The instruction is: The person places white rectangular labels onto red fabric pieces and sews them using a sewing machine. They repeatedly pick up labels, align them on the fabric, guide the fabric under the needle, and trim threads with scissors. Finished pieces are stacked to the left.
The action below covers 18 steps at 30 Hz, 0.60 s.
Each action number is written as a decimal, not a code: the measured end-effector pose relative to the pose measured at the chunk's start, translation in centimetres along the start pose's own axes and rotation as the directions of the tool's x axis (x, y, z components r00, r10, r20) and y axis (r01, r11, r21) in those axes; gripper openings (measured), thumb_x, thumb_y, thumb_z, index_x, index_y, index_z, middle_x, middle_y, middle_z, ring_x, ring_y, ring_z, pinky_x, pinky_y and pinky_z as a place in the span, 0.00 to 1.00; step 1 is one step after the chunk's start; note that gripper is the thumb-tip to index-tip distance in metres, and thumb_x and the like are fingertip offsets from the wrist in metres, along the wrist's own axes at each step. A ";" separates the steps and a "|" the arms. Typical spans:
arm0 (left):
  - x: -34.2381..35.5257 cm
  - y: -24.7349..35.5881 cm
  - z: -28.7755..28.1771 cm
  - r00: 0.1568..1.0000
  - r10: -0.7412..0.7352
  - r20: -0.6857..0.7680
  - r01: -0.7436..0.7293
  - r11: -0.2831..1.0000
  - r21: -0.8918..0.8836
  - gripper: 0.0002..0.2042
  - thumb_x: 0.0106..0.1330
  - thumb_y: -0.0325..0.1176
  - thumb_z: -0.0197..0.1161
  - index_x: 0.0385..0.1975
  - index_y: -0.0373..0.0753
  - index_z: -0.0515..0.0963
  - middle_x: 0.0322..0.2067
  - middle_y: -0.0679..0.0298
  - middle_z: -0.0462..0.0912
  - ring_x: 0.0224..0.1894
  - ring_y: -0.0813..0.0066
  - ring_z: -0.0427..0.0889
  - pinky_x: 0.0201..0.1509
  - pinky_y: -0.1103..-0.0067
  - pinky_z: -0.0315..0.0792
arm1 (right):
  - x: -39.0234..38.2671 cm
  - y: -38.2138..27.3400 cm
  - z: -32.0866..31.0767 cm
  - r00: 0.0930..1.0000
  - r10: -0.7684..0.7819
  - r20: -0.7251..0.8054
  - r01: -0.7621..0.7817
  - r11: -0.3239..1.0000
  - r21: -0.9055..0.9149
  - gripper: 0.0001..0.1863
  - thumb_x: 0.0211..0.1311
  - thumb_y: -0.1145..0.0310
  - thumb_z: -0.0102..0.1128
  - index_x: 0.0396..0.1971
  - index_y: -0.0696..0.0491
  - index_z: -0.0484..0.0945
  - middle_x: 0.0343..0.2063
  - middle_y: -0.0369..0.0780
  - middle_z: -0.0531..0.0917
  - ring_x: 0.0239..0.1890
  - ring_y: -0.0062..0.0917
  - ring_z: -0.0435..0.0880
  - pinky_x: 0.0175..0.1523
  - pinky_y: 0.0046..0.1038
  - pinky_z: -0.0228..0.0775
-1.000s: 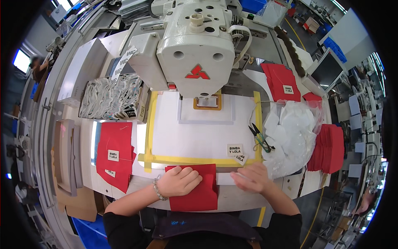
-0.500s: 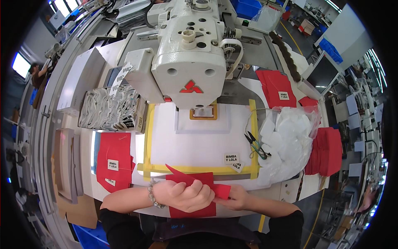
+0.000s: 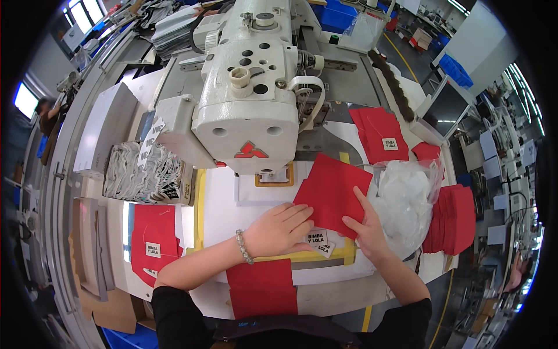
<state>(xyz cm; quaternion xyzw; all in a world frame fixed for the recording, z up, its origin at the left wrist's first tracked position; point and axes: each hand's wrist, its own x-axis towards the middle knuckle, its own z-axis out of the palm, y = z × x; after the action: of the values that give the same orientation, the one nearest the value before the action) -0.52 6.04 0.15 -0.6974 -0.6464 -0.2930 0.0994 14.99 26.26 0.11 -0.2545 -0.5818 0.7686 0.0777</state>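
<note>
A red fabric piece [image 3: 331, 195] lies spread out in front of the sewing machine head [image 3: 247, 125], over the right part of the white sheet. My right hand [image 3: 372, 232] grips its right edge, thumb on top; some fingers are hidden. The stretched fingers of my left hand [image 3: 285, 230] touch the fabric's lower left edge, with the thumb pointing toward two small pale labels [image 3: 317, 237]. Nearer to me, another red fabric piece [image 3: 263, 288] hangs over the table's front edge. A yellow-rimmed frame [image 3: 276, 176] sits below the machine head.
At left stand a box of bundled pale strips [image 3: 148, 171] and red pieces with labels [image 3: 154, 235]. On the right are a clear bag of white pieces [image 3: 401, 200], a red stack [image 3: 453, 221] and labelled red pieces [image 3: 381, 136]. Yellow tape [image 3: 199, 215] borders the white sheet.
Both hands have moved forward from the front edge toward the machine. The red piece, folded between them before, is now spread out. My left hand has opened from a closed grip.
</note>
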 end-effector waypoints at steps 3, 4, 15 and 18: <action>-0.2 -0.9 2.6 1.000 0.000 0.024 -0.002 0.996 0.084 0.19 0.56 0.41 0.67 0.43 0.35 0.77 0.46 0.55 0.81 0.50 0.60 0.81 0.52 0.71 0.77 | 0.0 -0.3 -0.2 0.997 0.071 0.012 -0.072 0.995 0.062 0.42 0.58 0.88 0.55 0.71 0.56 0.49 0.68 0.44 0.60 0.64 0.25 0.67 0.67 0.27 0.62; -0.5 -1.3 3.4 0.999 0.020 0.032 -0.023 0.994 0.106 0.18 0.56 0.39 0.65 0.42 0.35 0.78 0.46 0.55 0.82 0.50 0.61 0.82 0.53 0.72 0.77 | 0.1 -0.3 -0.2 0.996 0.083 0.017 -0.084 0.994 0.076 0.42 0.58 0.88 0.55 0.72 0.56 0.49 0.68 0.44 0.60 0.64 0.25 0.67 0.66 0.27 0.62; -1.2 -2.1 3.3 0.986 0.164 0.014 -0.162 0.953 0.257 0.12 0.52 0.28 0.59 0.36 0.33 0.80 0.40 0.55 0.84 0.44 0.65 0.84 0.47 0.75 0.80 | 0.8 -0.2 -0.7 0.993 -0.050 0.106 0.064 0.989 -0.136 0.47 0.54 0.88 0.60 0.72 0.56 0.47 0.69 0.44 0.59 0.66 0.24 0.64 0.68 0.27 0.58; -1.6 -2.3 2.8 0.985 0.172 0.028 -0.172 0.941 0.292 0.12 0.52 0.28 0.59 0.36 0.32 0.80 0.40 0.55 0.84 0.44 0.65 0.84 0.47 0.74 0.80 | 1.7 0.2 -0.5 0.985 -0.097 0.141 0.121 0.978 -0.169 0.47 0.54 0.87 0.61 0.72 0.56 0.47 0.68 0.45 0.59 0.66 0.25 0.64 0.69 0.26 0.56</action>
<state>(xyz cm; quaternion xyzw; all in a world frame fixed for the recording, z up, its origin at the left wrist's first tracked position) -1.99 6.48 -3.49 -0.7289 -0.6195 -0.1834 0.2263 13.79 27.34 -0.67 -0.1765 -0.6645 0.7238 0.0581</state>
